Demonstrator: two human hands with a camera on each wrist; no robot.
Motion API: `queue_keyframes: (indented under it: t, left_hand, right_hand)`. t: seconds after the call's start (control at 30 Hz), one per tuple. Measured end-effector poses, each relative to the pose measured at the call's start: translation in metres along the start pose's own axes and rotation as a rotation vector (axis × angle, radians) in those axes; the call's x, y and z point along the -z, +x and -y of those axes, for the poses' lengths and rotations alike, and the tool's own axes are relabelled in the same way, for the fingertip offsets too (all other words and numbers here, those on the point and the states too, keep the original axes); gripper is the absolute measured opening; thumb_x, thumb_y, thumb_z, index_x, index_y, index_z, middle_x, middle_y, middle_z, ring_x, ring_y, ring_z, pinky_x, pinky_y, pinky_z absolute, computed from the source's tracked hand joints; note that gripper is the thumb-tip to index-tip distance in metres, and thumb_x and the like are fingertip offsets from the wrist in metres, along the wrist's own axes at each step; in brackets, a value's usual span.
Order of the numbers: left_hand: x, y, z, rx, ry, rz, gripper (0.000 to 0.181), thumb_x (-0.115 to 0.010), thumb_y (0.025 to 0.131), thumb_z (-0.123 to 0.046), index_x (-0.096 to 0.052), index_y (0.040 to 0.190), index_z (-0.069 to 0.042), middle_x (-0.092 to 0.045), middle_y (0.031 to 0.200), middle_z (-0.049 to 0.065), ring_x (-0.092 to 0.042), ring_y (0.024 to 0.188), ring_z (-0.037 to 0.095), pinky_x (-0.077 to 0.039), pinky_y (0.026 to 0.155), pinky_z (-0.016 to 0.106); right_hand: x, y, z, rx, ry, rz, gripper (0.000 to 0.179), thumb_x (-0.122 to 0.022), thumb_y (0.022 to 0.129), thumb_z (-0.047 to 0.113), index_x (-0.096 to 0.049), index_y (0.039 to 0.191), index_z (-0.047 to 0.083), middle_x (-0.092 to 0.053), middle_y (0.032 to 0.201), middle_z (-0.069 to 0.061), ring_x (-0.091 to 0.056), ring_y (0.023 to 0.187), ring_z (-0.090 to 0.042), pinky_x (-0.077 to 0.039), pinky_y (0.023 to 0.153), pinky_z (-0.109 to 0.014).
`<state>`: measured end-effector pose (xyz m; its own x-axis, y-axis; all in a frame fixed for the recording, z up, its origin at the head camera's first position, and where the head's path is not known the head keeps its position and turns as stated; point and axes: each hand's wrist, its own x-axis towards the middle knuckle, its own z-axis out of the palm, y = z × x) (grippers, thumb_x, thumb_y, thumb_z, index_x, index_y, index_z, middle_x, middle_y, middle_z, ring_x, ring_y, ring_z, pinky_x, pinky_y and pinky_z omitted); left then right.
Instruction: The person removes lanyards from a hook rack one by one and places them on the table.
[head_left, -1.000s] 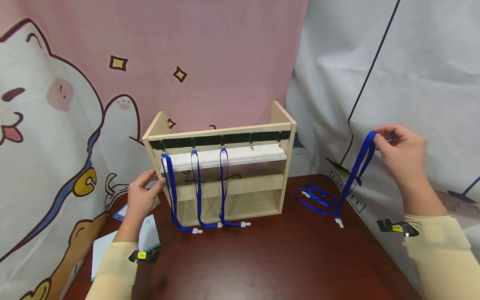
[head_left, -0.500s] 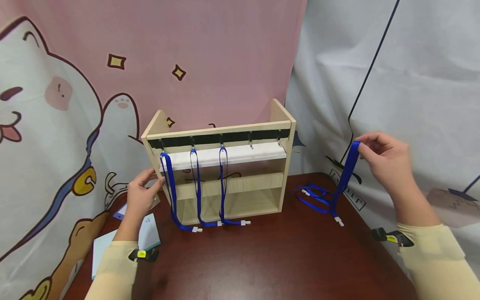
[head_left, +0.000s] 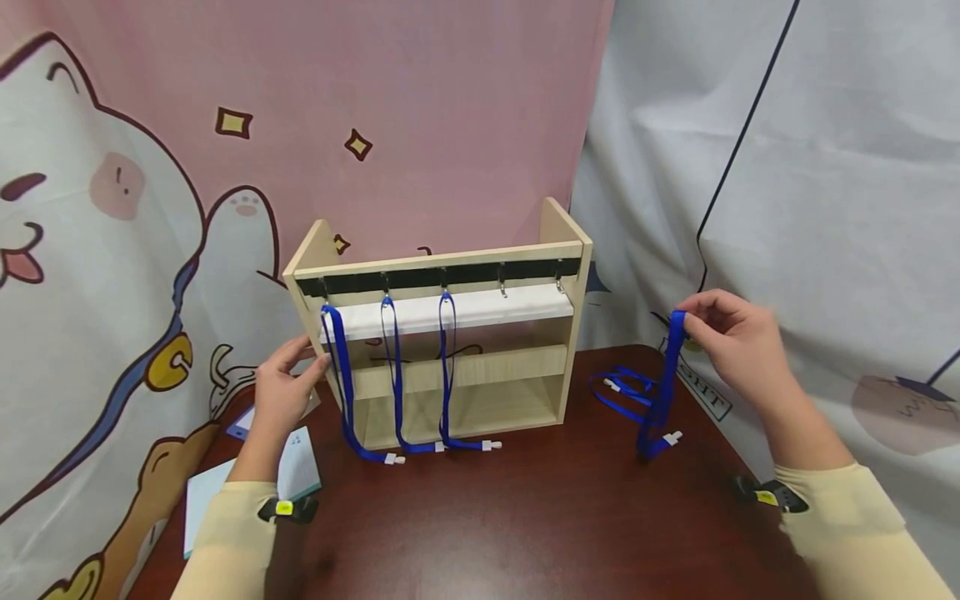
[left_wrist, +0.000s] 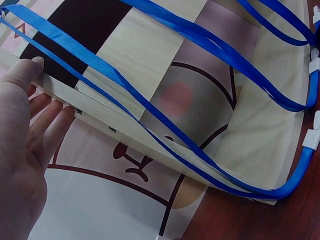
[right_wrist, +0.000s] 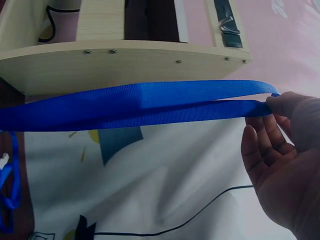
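My right hand (head_left: 738, 346) pinches the top of a blue lanyard (head_left: 666, 375) between thumb and fingers. The lanyard hangs down, its white clip (head_left: 672, 437) low over the table. In the right wrist view the doubled blue strap (right_wrist: 140, 105) stretches from my fingertips past the shelf's side. At the left, my left hand (head_left: 283, 387) holds the side edge of the wooden shelf (head_left: 457, 375), thumb on the front edge and fingers on the outer face. Blue lanyards hang from the three left hooks: one at the far left (head_left: 343, 383), a second (head_left: 397, 383) and a third (head_left: 447, 383).
Two bare hooks, one (head_left: 503, 287) and another (head_left: 559, 283), are at the shelf's right. Loose blue lanyard (head_left: 618, 408) lies on the dark red table (head_left: 510, 517) right of the shelf. Pale blue cards or booklets (head_left: 298, 467) lie left. Printed cloth (head_left: 465, 108) hangs behind.
My right hand has moved left and down with the lanyard, bringing it nearer the shelf and over the table's right side. My left hand has stayed on the shelf's edge.
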<state>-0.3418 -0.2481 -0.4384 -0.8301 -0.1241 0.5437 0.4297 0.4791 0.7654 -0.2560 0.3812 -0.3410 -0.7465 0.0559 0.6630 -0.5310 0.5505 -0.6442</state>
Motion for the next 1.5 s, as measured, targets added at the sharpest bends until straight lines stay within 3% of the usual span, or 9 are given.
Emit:
queue_keyframes:
  t: [0.23, 0.37, 0.53, 0.8, 1.03, 1.27, 1.5]
  left_hand:
    - [0.0, 0.001, 0.0, -0.018, 0.005, 0.0, 0.046, -0.081, 0.104, -0.02, -0.072, 0.149, -0.016, -0.073, 0.14, 0.011, -0.069, 0.121, 0.019, -0.056, 0.083, 0.011]
    - [-0.001, 0.001, 0.002, -0.031, -0.003, -0.006, 0.044, -0.081, 0.104, -0.02, -0.073, 0.148, -0.016, -0.074, 0.138, 0.01, -0.069, 0.12, 0.014, -0.057, 0.083, 0.012]
    - [0.0, 0.001, 0.004, -0.033, -0.003, -0.006, 0.045, -0.081, 0.104, -0.021, -0.073, 0.148, -0.017, -0.075, 0.138, 0.007, -0.068, 0.119, 0.008, -0.057, 0.084, 0.014]
    - [0.0, 0.0, 0.004, -0.018, 0.014, -0.003, 0.045, -0.08, 0.105, -0.024, -0.073, 0.149, -0.02, -0.074, 0.139, 0.008, -0.067, 0.12, 0.011, -0.056, 0.085, 0.013]
    - [0.0, -0.001, 0.001, -0.003, 0.008, 0.006, 0.046, -0.081, 0.105, -0.022, -0.072, 0.149, -0.017, -0.074, 0.139, 0.01, -0.067, 0.12, 0.012, -0.055, 0.084, 0.012]
    - [0.002, -0.001, -0.001, -0.014, -0.001, -0.003, 0.045, -0.082, 0.104, -0.022, -0.073, 0.148, -0.017, -0.075, 0.137, 0.009, -0.066, 0.118, 0.008, -0.055, 0.084, 0.012]
    - [0.0, 0.0, 0.0, -0.013, -0.014, -0.003, 0.047, -0.082, 0.103, -0.017, -0.072, 0.149, -0.015, -0.074, 0.139, 0.01, -0.065, 0.118, 0.004, -0.055, 0.083, 0.011]
  right_hand:
    - [-0.003, -0.013, -0.009, -0.044, -0.064, 0.031, 0.009, -0.076, 0.103, 0.0, -0.08, 0.11, 0.003, -0.072, 0.082, -0.006, -0.063, 0.07, -0.005, -0.049, 0.061, -0.014]
    - [-0.002, -0.019, -0.016, -0.068, -0.097, 0.047, 0.008, -0.076, 0.103, 0.002, -0.08, 0.109, 0.006, -0.072, 0.081, -0.009, -0.061, 0.068, -0.005, -0.045, 0.057, -0.018]
    - [0.001, -0.026, -0.024, -0.086, -0.131, 0.074, 0.006, -0.075, 0.105, 0.004, -0.079, 0.11, 0.006, -0.072, 0.083, -0.001, -0.06, 0.068, -0.006, -0.045, 0.056, -0.019]
    - [0.007, -0.038, -0.041, -0.097, -0.18, 0.122, 0.006, -0.074, 0.107, 0.008, -0.078, 0.111, 0.006, -0.077, 0.091, -0.001, -0.063, 0.072, -0.008, -0.047, 0.058, -0.02]
    - [0.011, -0.052, -0.061, -0.142, -0.254, 0.165, 0.009, -0.076, 0.108, 0.016, -0.081, 0.112, 0.012, -0.077, 0.086, 0.001, -0.064, 0.072, -0.01, -0.047, 0.059, -0.02]
    - [0.01, -0.063, -0.076, -0.17, -0.277, 0.19, 0.012, -0.076, 0.108, 0.017, -0.083, 0.114, 0.009, -0.08, 0.091, -0.006, -0.065, 0.074, -0.008, -0.047, 0.059, -0.021]
    - [0.009, -0.075, -0.099, -0.135, -0.35, 0.218, 0.008, -0.078, 0.105, 0.012, -0.083, 0.11, 0.009, -0.081, 0.093, -0.004, -0.064, 0.075, -0.002, -0.048, 0.059, -0.021]
